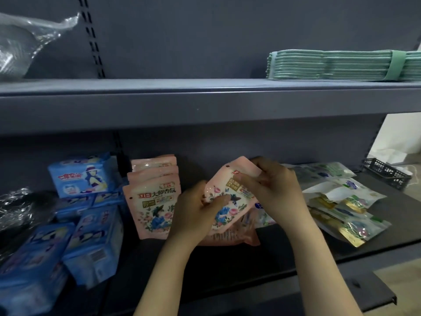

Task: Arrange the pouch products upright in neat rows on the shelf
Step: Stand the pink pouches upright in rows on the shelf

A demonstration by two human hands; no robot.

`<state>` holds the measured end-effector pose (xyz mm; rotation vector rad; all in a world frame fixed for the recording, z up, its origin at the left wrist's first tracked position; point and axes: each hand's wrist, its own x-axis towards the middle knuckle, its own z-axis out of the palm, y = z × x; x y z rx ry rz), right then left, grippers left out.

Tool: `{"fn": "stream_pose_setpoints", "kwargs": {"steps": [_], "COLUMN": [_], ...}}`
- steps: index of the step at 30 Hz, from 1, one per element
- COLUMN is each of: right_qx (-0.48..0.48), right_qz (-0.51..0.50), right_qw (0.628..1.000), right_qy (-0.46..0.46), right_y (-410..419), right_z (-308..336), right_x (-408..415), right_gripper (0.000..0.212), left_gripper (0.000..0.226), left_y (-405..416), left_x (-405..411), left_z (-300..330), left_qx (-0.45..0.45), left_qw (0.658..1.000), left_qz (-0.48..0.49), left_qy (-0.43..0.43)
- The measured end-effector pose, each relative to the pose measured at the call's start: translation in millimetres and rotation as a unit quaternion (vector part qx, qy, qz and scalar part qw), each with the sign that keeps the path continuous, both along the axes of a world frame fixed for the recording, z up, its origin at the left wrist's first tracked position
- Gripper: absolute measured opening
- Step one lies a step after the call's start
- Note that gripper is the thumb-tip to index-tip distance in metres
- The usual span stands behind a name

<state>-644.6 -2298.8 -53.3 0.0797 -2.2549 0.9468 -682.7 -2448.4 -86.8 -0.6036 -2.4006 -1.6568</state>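
Note:
A pink floral pouch (230,201) is held tilted above the dark lower shelf (262,254). My left hand (193,215) grips its lower left side and my right hand (275,188) pinches its top right corner. Another pink pouch (227,239) lies flat beneath it. To the left, a row of up to three pink pouches (151,206) stands upright, one behind another. On the right, several white, green and gold pouches (341,208) lie flat in a loose pile.
Blue packs (91,226) are stacked at the left, next to a crinkled black bag (20,208). A black basket (385,173) sits at the shelf's far right. The upper shelf holds green folded pads (341,67) and clear plastic wrap (25,44).

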Motion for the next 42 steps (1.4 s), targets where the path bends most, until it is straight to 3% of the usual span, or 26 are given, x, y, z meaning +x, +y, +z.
{"fn": "stream_pose_setpoints", "kwargs": {"steps": [2,5,8,10,12,14,16,23,27,32,36,42], "right_qx": [-0.025,-0.142,-0.248,-0.285,-0.264,-0.239,-0.253,-0.181,-0.131,-0.112,-0.167,-0.144], "right_qz": [-0.011,0.043,0.120,0.184,0.240,0.264,0.287,0.241,0.161,0.112,0.085,0.066], "right_qw": [1.000,0.989,0.957,0.923,0.900,0.893,0.883,0.914,0.945,0.954,0.953,0.962], "right_qy": [0.003,-0.026,-0.096,-0.183,-0.251,-0.276,-0.271,-0.272,-0.251,-0.254,-0.236,-0.222], "right_y": [-7,-19,-32,-41,-50,-62,-72,-102,-120,-130,-135,-136], "right_z": [-3,-11,-14,-17,-29,-40,-49,-76,-95,-124,-127,-124], "right_x": [-3,-6,-4,-1,-2,-2,-3,-16,-24,-38,-38,-35], "right_gripper": [0.040,0.089,0.108,0.101,0.080,0.048,0.030,0.028,0.024,0.032,0.033,0.028], "left_gripper": [0.008,0.009,0.010,0.012,0.011,0.011,0.013,0.014,0.014,0.011,0.032,0.047], "left_y": [-5,-14,-27,-37,-44,-51,-58,-78,-88,-86,-86,-90], "left_x": [2,4,5,7,10,12,13,13,6,9,7,10], "left_z": [2,3,4,4,4,-2,-9,-30,-44,-57,-64,-68], "left_qx": [0.029,0.102,0.234,0.292,0.311,0.311,0.305,0.097,-0.007,0.021,0.051,0.076], "left_qw": [0.999,0.992,0.963,0.944,0.938,0.938,0.938,0.972,0.967,0.962,0.963,0.970], "left_qz": [0.017,0.053,0.077,0.066,0.048,0.051,0.071,0.200,0.232,0.227,0.215,0.186], "left_qy": [-0.014,-0.045,-0.108,-0.137,-0.147,-0.147,-0.148,-0.081,-0.108,-0.150,-0.157,-0.138]}}
